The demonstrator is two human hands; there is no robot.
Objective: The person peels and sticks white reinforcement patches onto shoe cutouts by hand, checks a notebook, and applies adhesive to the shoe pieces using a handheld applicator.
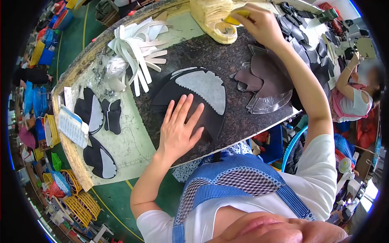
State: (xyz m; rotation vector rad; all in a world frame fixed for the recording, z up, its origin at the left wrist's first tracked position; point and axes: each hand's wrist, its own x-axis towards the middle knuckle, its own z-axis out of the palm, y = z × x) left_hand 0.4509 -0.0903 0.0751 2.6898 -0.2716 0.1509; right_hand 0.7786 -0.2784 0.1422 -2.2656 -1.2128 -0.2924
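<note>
My left hand [178, 127] lies flat with fingers spread on a stack of black cut shoe-upper pieces [206, 117]. A grey zigzag-edged lining patch [206, 89] shows on the top piece, just beyond my fingertips. My right hand [259, 24] is raised at the far side, closed around a small flat yellow tool [238, 17]; its working end is hard to make out. Directly below that tool sits a thickly crusted cream-yellow pot [223, 37] with a hollow opening.
White strips [139, 52] lie in a pile at the back left. Black-and-grey pieces [97, 156] and a blue-white pad [73, 126] are at the left. Brown pieces [267, 73] lie at the right, with more black pieces [320, 56] beyond. Another person [352, 93] sits at the far right.
</note>
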